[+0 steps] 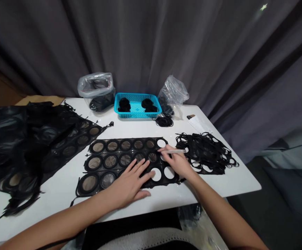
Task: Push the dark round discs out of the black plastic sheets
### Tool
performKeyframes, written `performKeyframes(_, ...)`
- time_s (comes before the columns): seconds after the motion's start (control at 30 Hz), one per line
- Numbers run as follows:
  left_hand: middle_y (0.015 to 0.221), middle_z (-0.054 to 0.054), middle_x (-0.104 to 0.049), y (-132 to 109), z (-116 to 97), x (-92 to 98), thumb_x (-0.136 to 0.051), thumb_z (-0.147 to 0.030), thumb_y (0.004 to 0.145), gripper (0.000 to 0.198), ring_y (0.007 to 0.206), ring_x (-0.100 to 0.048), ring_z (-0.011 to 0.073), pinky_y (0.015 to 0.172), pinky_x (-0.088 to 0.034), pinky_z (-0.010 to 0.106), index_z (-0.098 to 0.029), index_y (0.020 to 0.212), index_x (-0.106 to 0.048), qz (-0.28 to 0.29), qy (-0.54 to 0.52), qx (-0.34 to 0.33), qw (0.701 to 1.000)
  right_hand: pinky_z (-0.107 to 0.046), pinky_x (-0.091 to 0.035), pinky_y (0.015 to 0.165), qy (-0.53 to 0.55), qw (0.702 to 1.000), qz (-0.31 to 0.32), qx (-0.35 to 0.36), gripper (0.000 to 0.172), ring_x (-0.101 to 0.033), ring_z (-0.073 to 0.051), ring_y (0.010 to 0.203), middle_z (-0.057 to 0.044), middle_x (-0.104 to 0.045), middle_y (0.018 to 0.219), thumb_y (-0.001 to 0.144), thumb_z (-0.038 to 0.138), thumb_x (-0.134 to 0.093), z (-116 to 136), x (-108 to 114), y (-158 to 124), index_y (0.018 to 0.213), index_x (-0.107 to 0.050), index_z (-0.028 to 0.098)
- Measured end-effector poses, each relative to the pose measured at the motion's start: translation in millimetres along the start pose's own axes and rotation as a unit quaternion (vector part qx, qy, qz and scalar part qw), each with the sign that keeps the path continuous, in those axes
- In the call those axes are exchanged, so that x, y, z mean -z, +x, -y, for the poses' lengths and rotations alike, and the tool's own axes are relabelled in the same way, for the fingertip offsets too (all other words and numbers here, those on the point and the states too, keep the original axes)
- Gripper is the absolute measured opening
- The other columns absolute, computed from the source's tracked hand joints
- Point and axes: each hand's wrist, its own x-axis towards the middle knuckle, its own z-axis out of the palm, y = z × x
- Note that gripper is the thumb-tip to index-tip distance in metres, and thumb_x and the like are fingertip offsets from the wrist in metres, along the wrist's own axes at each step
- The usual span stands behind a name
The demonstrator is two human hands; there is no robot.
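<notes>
A black sheet (105, 155) with rows of round rings lies on the white table (172, 201). Most circles on its left are filled with dark sheer material, while several on its right are open holes showing white. My left hand (130, 184) rests flat on the sheet, palm down with fingers spread, hiding part of the lowest row. My right hand (176, 161) is closed around a thin whitish pen-like tool (177, 151), at the sheet's right end. The tool's working tip is too small to make out at the ring edge.
Black ringed material (36, 135) is heaped at the left. A pile of cut black ring webbing (205, 151) lies at the right. Behind stand a blue basket (137, 115) with black bundles, two clear plastic bags (96, 91) and a black coil (164, 121). A grey curtain (145, 45) hangs behind.
</notes>
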Motion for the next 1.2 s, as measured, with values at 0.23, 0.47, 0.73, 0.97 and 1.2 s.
performKeyframes(0.23,0.161,0.015,-0.026,12,14,-15.6,-0.062,-0.048,0.094,0.062,0.149,-0.023,0.0343,0.118,-0.023,0.056,-0.026,0.148,-0.042,-0.037,0.028,0.046,0.998,-0.032,-0.045,0.088,0.075,0.991,0.106,0.041,0.012,-0.061,-0.019,0.096,-0.004,-0.067,0.1,0.093,0.021,-0.053,0,-23,8,0.083,-0.06,0.021)
performKeyframes(0.47,0.162,0.014,-0.024,10,14,-16.7,-0.063,-0.046,0.093,0.063,0.149,-0.023,0.0347,0.118,-0.023,0.056,-0.027,0.149,-0.041,-0.041,0.019,0.045,0.998,-0.033,-0.044,0.088,0.086,0.987,0.13,0.032,0.007,-0.059,-0.019,0.096,-0.003,-0.063,0.102,0.093,0.021,-0.054,-3,-19,11,0.087,-0.059,0.022)
performKeyframes(0.73,0.162,0.014,-0.024,10,14,-15.6,-0.063,-0.044,0.093,0.061,0.149,-0.023,0.0347,0.118,-0.022,0.056,-0.027,0.148,-0.042,-0.042,0.015,0.046,0.998,-0.033,-0.046,0.088,0.071,0.987,0.135,0.044,0.01,-0.059,-0.019,0.096,-0.004,-0.062,0.103,0.093,0.019,-0.054,-1,-15,13,0.083,-0.057,0.021)
performKeyframes(0.97,0.164,0.011,-0.018,10,12,-16.3,-0.068,-0.041,0.089,0.068,0.15,-0.011,0.0399,0.117,-0.025,0.058,-0.03,0.15,-0.04,-0.041,0.015,0.063,0.997,-0.038,-0.047,0.088,-0.09,0.976,0.12,0.161,0.013,-0.056,-0.024,0.1,-0.011,-0.063,0.107,0.092,0.011,-0.049,7,-31,-1,0.095,-0.058,0.02)
performKeyframes(1.2,0.161,0.011,-0.027,11,10,-10.6,-0.063,-0.052,0.091,0.059,0.148,-0.02,0.0409,0.116,-0.026,0.059,-0.031,0.144,-0.048,-0.043,0.03,0.057,0.997,-0.03,-0.045,0.07,-0.079,0.993,-0.09,0.013,0.017,-0.06,-0.019,0.074,-0.007,-0.068,0.089,0.096,0.023,-0.043,-27,5,37,0.082,-0.053,0.021)
